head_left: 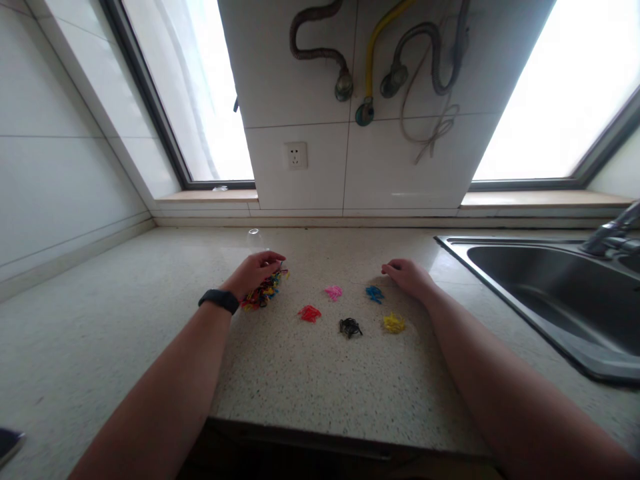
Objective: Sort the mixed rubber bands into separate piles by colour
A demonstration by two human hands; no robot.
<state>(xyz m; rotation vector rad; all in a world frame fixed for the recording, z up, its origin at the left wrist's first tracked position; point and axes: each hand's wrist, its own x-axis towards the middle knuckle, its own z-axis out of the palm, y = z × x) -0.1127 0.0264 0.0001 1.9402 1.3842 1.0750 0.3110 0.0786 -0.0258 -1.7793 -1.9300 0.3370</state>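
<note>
My left hand point(257, 272) is over a mixed heap of small coloured rubber bands point(264, 292), its thumb and fingers pinched at the heap's far edge; what lies between the fingertips is too small to make out. My right hand point(406, 275) rests on the counter with its fingers curled together, and nothing shows in them. Between the hands lie sorted little piles of bands: pink point(333, 293), red point(310, 313), black point(350, 327), blue point(374, 294) and yellow point(395, 323). The blue pile is nearest my right hand.
Behind my left hand stands a clear cup point(255, 239). A steel sink point(530, 333) with a faucet point(613, 230) is set into the speckled counter point(300, 387) on the right. A dark object point(10, 443) lies at the lower left. Hoses point(373, 60) hang on the tiled wall.
</note>
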